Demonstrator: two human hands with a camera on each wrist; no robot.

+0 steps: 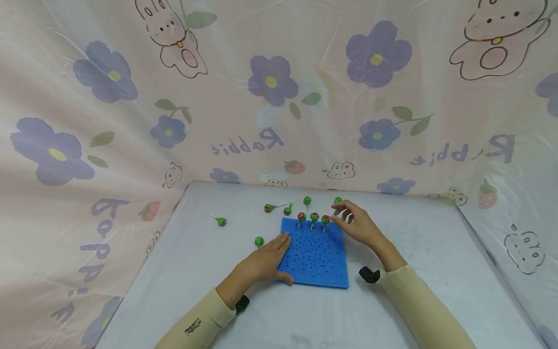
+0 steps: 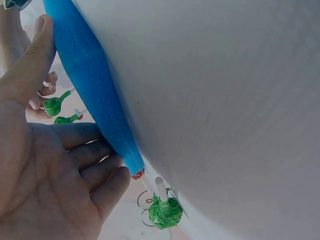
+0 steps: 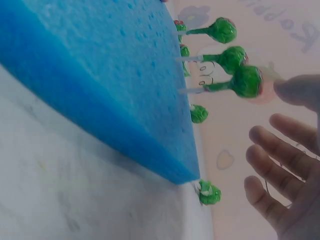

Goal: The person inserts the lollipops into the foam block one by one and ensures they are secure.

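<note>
A blue foam board (image 1: pixel 311 257), dotted with small holes, was seen lying flat on the white worktop (image 1: pixel 170 271), and near its far edge three lollipops were held upright by their sticks: a left standing lollipop (image 1: pixel 302 217), a middle standing lollipop (image 1: pixel 315 217) and a right standing lollipop (image 1: pixel 325 219). The board's left edge was touched by the left hand (image 1: pixel 267 261), its fingers straight and close together, its thumb set apart near the front corner. Beside the right standing lollipop, the right hand (image 1: pixel 359 225) was held with fingers spread and loosely bent, nothing being pinched. The foam was judged light and soft, easily dented or dragged, and best pressed at its edges; the lollipops were judged light and hard-headed, with smooth wrappers and thin sticks, best pinched at the head or just below it. Little room for fingers was left between the standing heads. Beyond the right hand a loose lollipop (image 1: pixel 337 199) was partly hidden, and another loose lollipop (image 1: pixel 259 241) was seen just beside the left hand. More were scattered behind the board and to its left, and the far side was closed off by a printed curtain (image 1: pixel 314 126).
</note>
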